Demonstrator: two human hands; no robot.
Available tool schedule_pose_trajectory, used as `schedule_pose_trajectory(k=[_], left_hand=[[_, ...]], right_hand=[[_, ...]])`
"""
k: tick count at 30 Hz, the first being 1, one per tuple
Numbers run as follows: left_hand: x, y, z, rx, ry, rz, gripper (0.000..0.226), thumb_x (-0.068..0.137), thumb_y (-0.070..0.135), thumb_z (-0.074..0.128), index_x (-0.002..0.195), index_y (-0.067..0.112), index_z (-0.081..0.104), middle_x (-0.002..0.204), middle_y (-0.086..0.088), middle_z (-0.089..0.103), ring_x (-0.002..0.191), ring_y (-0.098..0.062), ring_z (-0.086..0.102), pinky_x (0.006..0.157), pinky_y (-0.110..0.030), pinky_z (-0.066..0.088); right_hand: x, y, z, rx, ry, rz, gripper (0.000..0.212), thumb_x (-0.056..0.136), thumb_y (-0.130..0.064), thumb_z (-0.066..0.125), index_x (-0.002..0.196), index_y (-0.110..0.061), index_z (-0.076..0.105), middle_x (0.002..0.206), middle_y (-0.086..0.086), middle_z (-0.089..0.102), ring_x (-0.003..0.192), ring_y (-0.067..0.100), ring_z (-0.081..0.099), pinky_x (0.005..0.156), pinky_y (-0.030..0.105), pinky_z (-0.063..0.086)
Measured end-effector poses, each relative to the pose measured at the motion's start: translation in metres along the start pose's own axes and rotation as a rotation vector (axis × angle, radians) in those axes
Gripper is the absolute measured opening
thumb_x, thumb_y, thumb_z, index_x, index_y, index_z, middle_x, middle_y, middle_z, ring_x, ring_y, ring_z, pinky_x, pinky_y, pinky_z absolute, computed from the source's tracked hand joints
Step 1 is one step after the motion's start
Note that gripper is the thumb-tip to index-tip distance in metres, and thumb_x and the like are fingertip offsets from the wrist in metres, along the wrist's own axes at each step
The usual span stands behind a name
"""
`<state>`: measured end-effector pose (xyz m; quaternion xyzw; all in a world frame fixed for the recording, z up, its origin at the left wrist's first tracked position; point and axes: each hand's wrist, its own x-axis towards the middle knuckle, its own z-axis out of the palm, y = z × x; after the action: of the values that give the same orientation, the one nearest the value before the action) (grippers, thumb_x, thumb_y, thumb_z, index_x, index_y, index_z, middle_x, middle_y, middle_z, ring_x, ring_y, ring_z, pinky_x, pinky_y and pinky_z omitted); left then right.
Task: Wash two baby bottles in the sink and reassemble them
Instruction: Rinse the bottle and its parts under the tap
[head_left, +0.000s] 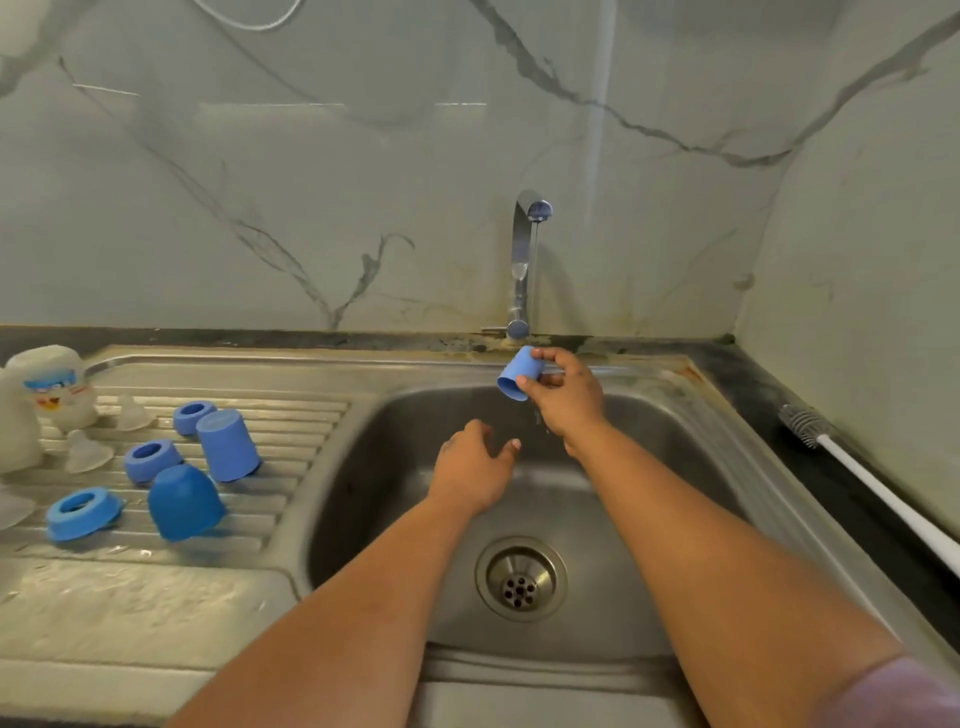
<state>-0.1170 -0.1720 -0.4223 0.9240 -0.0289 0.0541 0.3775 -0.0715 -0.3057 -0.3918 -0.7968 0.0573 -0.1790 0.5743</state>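
home kitchen | steel sink (675, 415) w/ drainboard (291, 415) | marble backsplash (311, 182)

Pale marble-look wall (363, 182) w/ grey veins at far side & right. Dark countertop (779, 395) strip runs below it, stained near the corner.

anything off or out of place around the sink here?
Mostly fine. Brown rust-like staining runs along the sink rim near the tap. The domed blue cap on the drainboard sits tilted, not flat.
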Motion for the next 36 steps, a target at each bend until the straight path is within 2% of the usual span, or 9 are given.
schedule_pose_trajectory(k=[3,8,13,19,23,27,29,32,36], left_hand=[[0.0,-0.005,-0.013,-0.034,0.037,-0.015,0.047,0.093,0.042,0.057,0.128,0.011,0.052,0.123,-0.005,0.061,0.116,-0.022,0.056,0.092,-0.029,0.041],[0.002,-0.015,-0.026,-0.073,0.067,-0.067,0.045,0.093,0.036,0.059,0.129,0.009,0.053,0.123,-0.006,0.062,0.116,-0.022,0.056,0.094,-0.029,0.041],[0.0,-0.017,-0.033,-0.159,0.067,-0.092,0.045,0.093,0.035,0.061,0.13,0.01,0.053,0.122,-0.005,0.063,0.115,-0.021,0.057,0.092,-0.029,0.042],[-0.002,-0.007,-0.03,-0.302,0.152,-0.153,0.042,0.095,0.032,0.06,0.131,0.013,0.052,0.124,-0.004,0.061,0.111,-0.018,0.057,0.088,-0.027,0.042],[0.01,0.016,-0.009,-0.655,0.218,-0.293,0.037,0.096,0.03,0.058,0.129,0.012,0.056,0.118,-0.005,0.063,0.106,-0.018,0.058,0.095,-0.032,0.048],[0.025,0.043,0.006,-1.056,0.07,-0.355,0.033,0.098,0.04,0.052,0.125,0.022,0.055,0.094,0.002,0.057,0.093,-0.017,0.057,0.082,-0.032,0.049],[0.032,0.051,0.01,-1.159,-0.054,-0.36,0.029,0.098,0.043,0.05,0.12,0.024,0.052,0.102,-0.002,0.056,0.091,-0.018,0.056,0.084,-0.036,0.051],[0.047,0.055,0.016,-1.282,-0.143,-0.333,0.039,0.098,0.031,0.054,0.127,0.006,0.054,0.118,-0.017,0.063,0.101,-0.029,0.063,0.095,-0.043,0.052],[0.057,0.053,0.009,-1.407,-0.071,-0.353,0.04,0.093,0.01,0.063,0.129,-0.004,0.052,0.121,-0.022,0.063,0.092,-0.022,0.066,0.073,-0.026,0.057]], right_hand=[[-0.005,-0.004,0.001,-0.037,-0.001,-0.047,0.038,0.085,-0.018,0.073,0.12,-0.027,0.061,0.106,-0.005,0.059,0.089,0.011,0.058,0.059,0.005,0.04],[-0.008,-0.014,0.0,-0.078,0.025,-0.091,0.04,0.086,-0.015,0.072,0.123,-0.025,0.061,0.12,0.006,0.061,0.091,0.012,0.056,0.051,0.003,0.039],[-0.012,-0.013,-0.004,-0.089,0.04,-0.09,0.041,0.086,-0.016,0.072,0.124,-0.025,0.06,0.126,0.007,0.06,0.092,0.012,0.055,0.07,0.019,0.044],[-0.008,-0.013,0.0,-0.075,0.022,-0.116,0.042,0.088,-0.017,0.07,0.128,-0.025,0.058,0.13,0.007,0.057,0.096,0.015,0.057,0.07,0.021,0.05],[-0.003,-0.012,-0.005,-0.044,0.046,-0.093,0.042,0.088,-0.018,0.07,0.128,-0.025,0.058,0.129,0.008,0.06,0.104,0.02,0.061,0.083,0.029,0.053],[0.001,-0.006,-0.013,-0.051,0.077,-0.055,0.044,0.087,-0.019,0.071,0.128,-0.024,0.057,0.119,0.008,0.065,0.095,0.015,0.058,0.078,0.023,0.046],[0.001,-0.004,-0.016,-0.059,0.081,-0.055,0.045,0.086,-0.019,0.072,0.128,-0.024,0.057,0.117,0.008,0.066,0.091,0.012,0.055,0.078,0.022,0.044],[0.005,-0.003,-0.016,-0.033,0.084,-0.046,0.045,0.085,-0.02,0.073,0.128,-0.024,0.058,0.114,0.007,0.066,0.09,0.012,0.057,0.076,0.022,0.046],[0.009,0.001,-0.015,-0.036,0.049,-0.086,0.036,0.089,-0.024,0.069,0.124,-0.023,0.062,0.111,0.003,0.068,0.092,0.013,0.062,0.072,0.016,0.046]])
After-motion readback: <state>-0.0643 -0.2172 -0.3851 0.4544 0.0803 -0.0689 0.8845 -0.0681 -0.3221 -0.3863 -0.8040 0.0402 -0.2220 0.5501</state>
